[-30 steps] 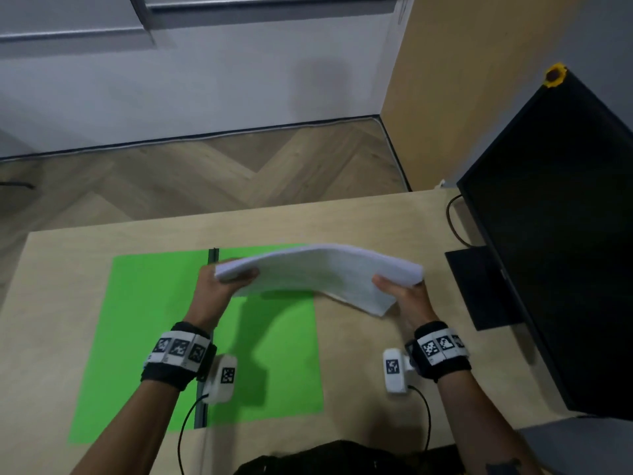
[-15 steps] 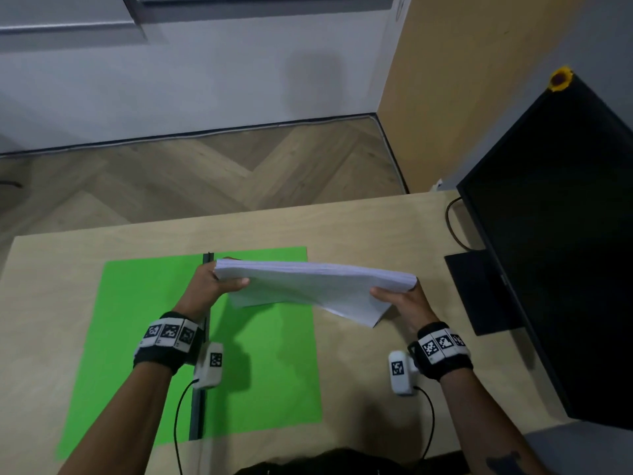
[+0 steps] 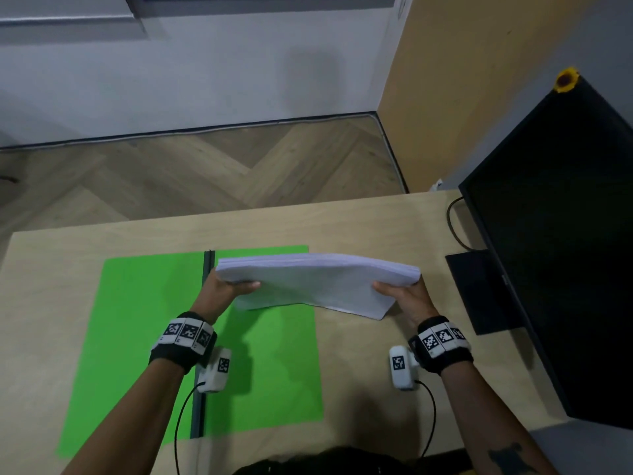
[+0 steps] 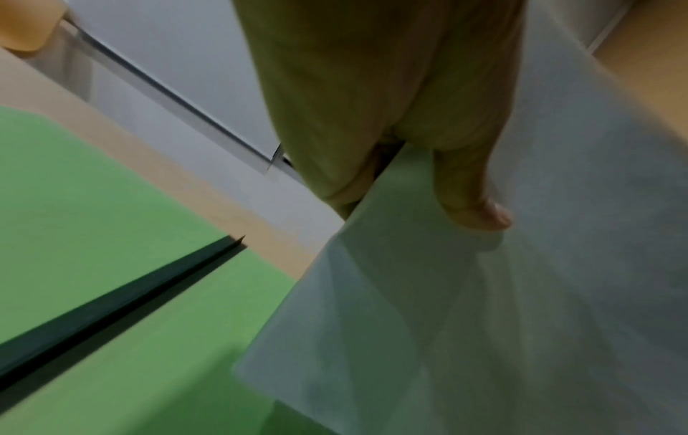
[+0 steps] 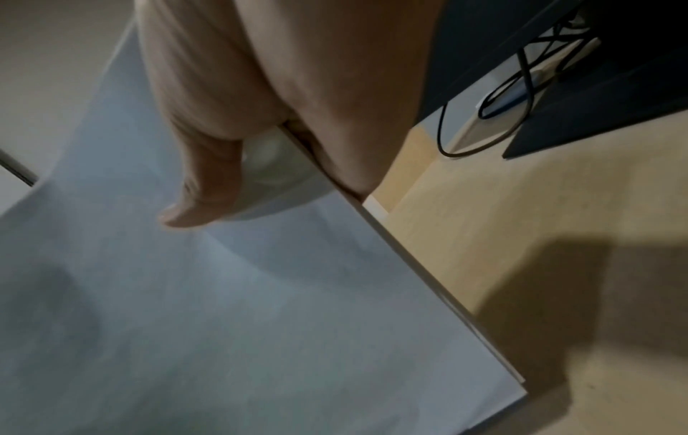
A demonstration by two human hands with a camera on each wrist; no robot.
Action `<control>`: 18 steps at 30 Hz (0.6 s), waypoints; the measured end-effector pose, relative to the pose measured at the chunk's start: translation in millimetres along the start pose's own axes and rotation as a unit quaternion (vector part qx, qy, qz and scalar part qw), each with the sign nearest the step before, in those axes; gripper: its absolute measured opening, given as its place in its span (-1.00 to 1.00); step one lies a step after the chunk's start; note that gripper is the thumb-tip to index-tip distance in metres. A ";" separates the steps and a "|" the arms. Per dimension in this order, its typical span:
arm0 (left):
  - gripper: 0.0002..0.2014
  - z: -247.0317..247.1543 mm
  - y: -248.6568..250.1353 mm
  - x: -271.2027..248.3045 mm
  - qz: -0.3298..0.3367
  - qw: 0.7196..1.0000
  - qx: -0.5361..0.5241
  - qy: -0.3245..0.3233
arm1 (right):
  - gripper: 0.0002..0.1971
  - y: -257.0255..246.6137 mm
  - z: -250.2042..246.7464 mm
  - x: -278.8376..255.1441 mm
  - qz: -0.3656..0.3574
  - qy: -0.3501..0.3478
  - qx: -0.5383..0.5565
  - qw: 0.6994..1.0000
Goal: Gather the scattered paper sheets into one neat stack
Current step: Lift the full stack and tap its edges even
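Observation:
A thick stack of white paper sheets hangs tilted above the desk, its far edge raised and its near edge drooping. My left hand grips the stack's left end, thumb on the near face, fingers hidden behind. My right hand grips the right end the same way. In the left wrist view my left hand has its thumb pressed on the paper. In the right wrist view my right hand lays its thumb on the sheets, whose right edges look aligned.
A green mat with a dark strip down its middle lies on the wooden desk under the stack's left half. A black monitor on its base with cables stands at the right.
The stack has tipped more upright, its far edge rising and its face turning toward me. Both hands keep their hold at the two ends.

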State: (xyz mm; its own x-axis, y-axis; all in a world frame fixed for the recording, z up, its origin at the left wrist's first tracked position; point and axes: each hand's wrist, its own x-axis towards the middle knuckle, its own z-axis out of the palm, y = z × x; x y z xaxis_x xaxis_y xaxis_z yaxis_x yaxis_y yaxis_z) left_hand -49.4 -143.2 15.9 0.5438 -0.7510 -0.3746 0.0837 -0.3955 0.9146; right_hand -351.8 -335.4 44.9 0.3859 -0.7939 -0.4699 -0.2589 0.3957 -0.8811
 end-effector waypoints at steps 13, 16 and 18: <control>-0.63 -4.1 -26.9 -1.1 -0.031 0.999 0.032 -0.007 | -0.71 27.6 3.7 7.0 0.037 -0.006 0.018 0.999; -0.63 -5.1 -24.5 -1.3 -0.015 0.999 0.043 -0.009 | -0.70 28.2 2.6 6.1 0.039 -0.002 0.017 0.999; -0.65 -3.7 -19.0 -4.2 -0.008 0.999 0.049 0.000 | -0.70 24.4 2.5 3.0 0.036 -0.006 0.015 0.999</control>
State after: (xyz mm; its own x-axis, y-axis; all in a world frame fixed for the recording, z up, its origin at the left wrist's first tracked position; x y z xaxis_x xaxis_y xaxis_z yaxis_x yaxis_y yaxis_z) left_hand -50.2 -130.6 0.6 0.5437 -0.7437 -0.3890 0.0106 -0.4574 0.8892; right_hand -354.7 -327.0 21.9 0.3783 -0.7574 -0.5323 -0.2592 0.4653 -0.8463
